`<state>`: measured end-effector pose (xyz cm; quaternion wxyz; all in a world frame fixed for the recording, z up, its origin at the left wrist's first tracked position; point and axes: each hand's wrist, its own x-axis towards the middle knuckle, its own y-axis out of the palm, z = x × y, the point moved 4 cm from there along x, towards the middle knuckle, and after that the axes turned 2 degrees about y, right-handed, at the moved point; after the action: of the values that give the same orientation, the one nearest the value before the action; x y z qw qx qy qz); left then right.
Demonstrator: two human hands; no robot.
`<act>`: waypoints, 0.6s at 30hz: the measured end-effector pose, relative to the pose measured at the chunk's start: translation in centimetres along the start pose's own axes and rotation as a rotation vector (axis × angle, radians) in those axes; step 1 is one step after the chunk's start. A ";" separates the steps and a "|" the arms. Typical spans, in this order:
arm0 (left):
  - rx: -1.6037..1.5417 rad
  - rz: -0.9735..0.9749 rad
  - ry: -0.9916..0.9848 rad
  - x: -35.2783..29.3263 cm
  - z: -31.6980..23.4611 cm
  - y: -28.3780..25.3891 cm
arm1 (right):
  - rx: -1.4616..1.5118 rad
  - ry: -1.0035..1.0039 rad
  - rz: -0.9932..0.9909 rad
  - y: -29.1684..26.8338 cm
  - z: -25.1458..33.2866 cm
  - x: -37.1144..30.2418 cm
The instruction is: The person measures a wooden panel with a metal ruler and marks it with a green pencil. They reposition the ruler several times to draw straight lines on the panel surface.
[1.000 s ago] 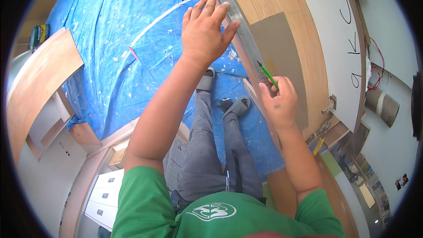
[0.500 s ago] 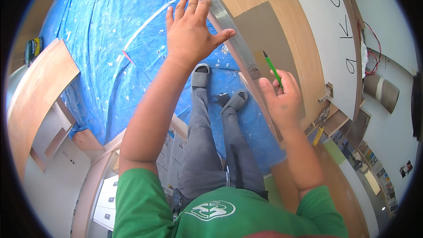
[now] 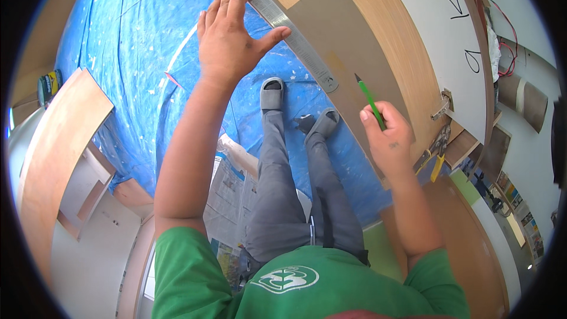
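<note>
A metal ruler (image 3: 302, 54) lies along the near-left edge of a wood-grain panel (image 3: 354, 0), over a grey-brown rectangular patch (image 3: 339, 29). My left hand (image 3: 227, 47) is open, fingers spread. Its thumb tip rests at the ruler, and its fingertips reach the ruler's edge farther up. Between thumb and fingers of my right hand (image 3: 390, 142) is a green pencil (image 3: 370, 99), dark tip pointing up and away. That tip is to the right of the ruler's rounded end, apart from it. Whether it touches the panel, I cannot tell.
Blue sheeting (image 3: 136, 41) covers the floor around my feet. At left stands a curved-looking wooden panel (image 3: 59, 147). A white board (image 3: 437, 18) with handwriting sits at right, with a metal hinge (image 3: 440, 106) and yellow-handled pliers (image 3: 437, 165) nearby.
My left hand and the ruler appear farther left in view, partly because the whole view has shifted. Less of the panel's pale edge shows beside the ruler. The pencil stays in my right hand.
</note>
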<state>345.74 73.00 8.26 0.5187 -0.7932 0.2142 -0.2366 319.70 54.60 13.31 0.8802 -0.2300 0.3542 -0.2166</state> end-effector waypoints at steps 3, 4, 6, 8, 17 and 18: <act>0.002 -0.003 0.008 0.0 0.0 -0.1 | 0.031 -0.097 -0.058 2.4 1.2 0.8; 0.004 -0.007 0.013 0.0 0.0 0.0 | -0.019 -0.129 -0.070 3.2 1.8 1.1; -0.011 -0.034 0.034 0.0 0.1 0.2 | -0.120 -0.195 -0.089 4.5 3.1 1.5; -0.020 -0.048 0.048 0.0 0.2 0.3 | -0.134 -0.233 -0.111 5.5 3.0 2.2; -0.022 -0.051 0.051 0.0 0.2 0.2 | -0.173 -0.249 -0.147 6.0 2.6 2.7; -0.015 -0.047 0.053 0.1 0.0 0.0 | -0.172 -0.241 -0.147 6.0 2.7 2.7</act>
<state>345.82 72.97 8.27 0.5010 -0.7953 0.2112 -0.2680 324.70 58.64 10.29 0.8751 -0.3541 0.2455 -0.2201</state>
